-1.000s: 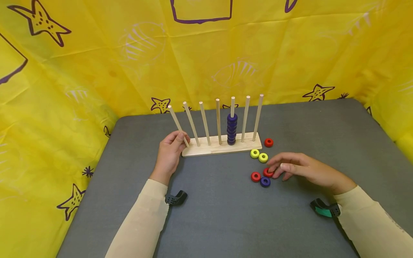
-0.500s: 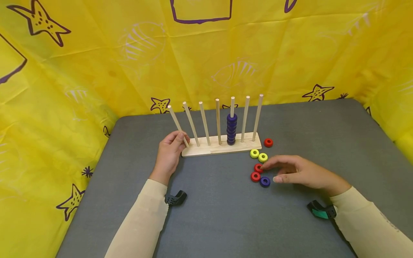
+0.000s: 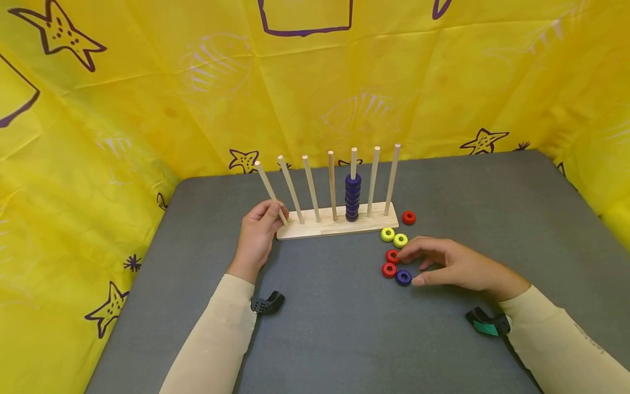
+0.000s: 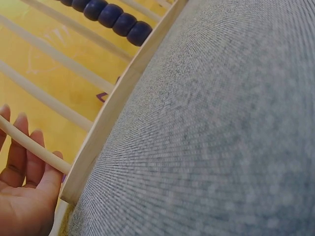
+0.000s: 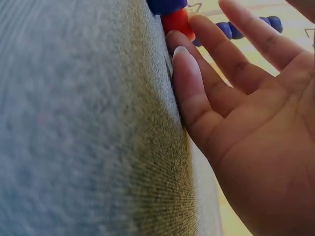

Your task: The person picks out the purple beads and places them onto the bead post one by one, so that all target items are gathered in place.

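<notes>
My left hand holds the leftmost peg of a wooden peg stand near its foot, thumb in front and fingers behind. In the left wrist view, that peg crosses the hand. Dark blue rings are stacked on another peg; the other pegs are bare. My right hand lies low over the table, fingers loosely bent. Its forefinger touches a red ring; the thumb tip is beside a blue ring. A second red ring lies against these two.
Two yellow rings lie just beyond the right fingertips, by the stand's base. A third red ring is off the base's right end. The grey table ends at a yellow patterned cloth at the back.
My right hand has slid left, and the red ring under its fingers has shifted left beside the other red one. The thumb has come away from the fingers. My left hand stays put.
</notes>
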